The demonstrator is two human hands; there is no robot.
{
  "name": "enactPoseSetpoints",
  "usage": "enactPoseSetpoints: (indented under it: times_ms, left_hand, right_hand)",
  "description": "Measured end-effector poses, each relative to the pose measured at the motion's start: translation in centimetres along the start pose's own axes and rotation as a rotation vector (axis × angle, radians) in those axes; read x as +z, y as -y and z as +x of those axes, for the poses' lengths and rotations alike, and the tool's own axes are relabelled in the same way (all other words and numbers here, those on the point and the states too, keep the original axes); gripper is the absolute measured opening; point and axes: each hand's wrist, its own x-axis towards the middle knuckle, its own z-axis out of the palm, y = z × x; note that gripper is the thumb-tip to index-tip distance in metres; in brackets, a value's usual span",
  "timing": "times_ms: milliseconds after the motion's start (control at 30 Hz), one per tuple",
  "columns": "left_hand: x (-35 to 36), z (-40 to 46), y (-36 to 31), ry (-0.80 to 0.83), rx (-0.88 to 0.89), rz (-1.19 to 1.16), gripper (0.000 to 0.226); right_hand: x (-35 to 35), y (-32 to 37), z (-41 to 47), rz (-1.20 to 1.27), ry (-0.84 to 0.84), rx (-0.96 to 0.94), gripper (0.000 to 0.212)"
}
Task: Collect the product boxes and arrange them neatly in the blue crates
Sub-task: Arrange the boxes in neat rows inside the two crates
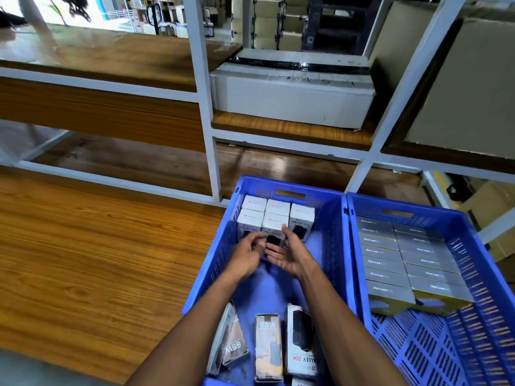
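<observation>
Reaching into the left blue crate [331,246], both hands meet in front of the white HALLEY 20K boxes [274,218] standing in rows at its far end. The left hand [246,256] has curled fingers at the front middle box; whether it grips I cannot tell. The right hand [289,253] lies open, palm up. Loose product boxes [268,348] lie at the near end. The right blue crate [473,316] holds rows of grey boxes [404,260].

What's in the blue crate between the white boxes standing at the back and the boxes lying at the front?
In the head view, both hands, left hand and right hand, over bare blue crate floor.
</observation>
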Motion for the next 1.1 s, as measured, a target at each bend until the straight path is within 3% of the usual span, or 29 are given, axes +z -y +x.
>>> enactPoseSetpoints:
  times_ms: [100, 233, 433, 467, 567, 700, 833, 1000, 1100]
  left_hand:
    - [-0.5, -0.2, -1.5, -0.075, -0.024, -0.249, 0.022]
    - [-1.2, -0.5, -3.2, -0.128, -0.06, -0.413, 0.033]
    - [-2.3, -2.4, -4.8, -0.034, -0.124, -0.5, 0.047]
    - [-2.5, -2.9, -5.2, -0.013, -0.129, -0.502, 0.049]
    - [-3.4, -4.0, -6.0, 0.019, -0.126, -0.494, 0.056]
    - [-4.6, -5.5, -5.4, 0.056, -0.121, -0.458, 0.068]
    - [-5.1, -6.8, -4.5, 0.097, -0.092, -0.426, 0.069]
    - [-5.1, -7.2, -4.7, 0.081, -0.079, -0.439, 0.068]
    - [-4.8, -7.4, -4.6, 0.091, -0.086, -0.476, 0.068]
  right_hand:
    - [0.5, -0.3, -0.5, -0.209, 0.002, -0.007, 0.037]
    - [1.2, -0.6, -2.2, -0.693, 0.018, -0.119, 0.01]
    - [2.9, -1.8, -6.9, -1.231, 0.364, -0.079, 0.01]
    - [3.2, -2.5, -7.2, -1.275, 0.436, -0.074, 0.019]
    - [4.1, -4.8, -7.6, -1.311, 0.616, -0.147, 0.054]
    - [4.9, -6.6, -7.6, -1.387, 0.759, -0.24, 0.072]
    - [5.0, -6.9, -7.0, -1.401, 0.811, -0.306, 0.069]
    - [3.9, -7.0, -6.4, -1.316, 0.795, -0.233, 0.069]
    - [3.2, -5.9, -6.8, -1.277, 0.777, -0.16, 0.056]
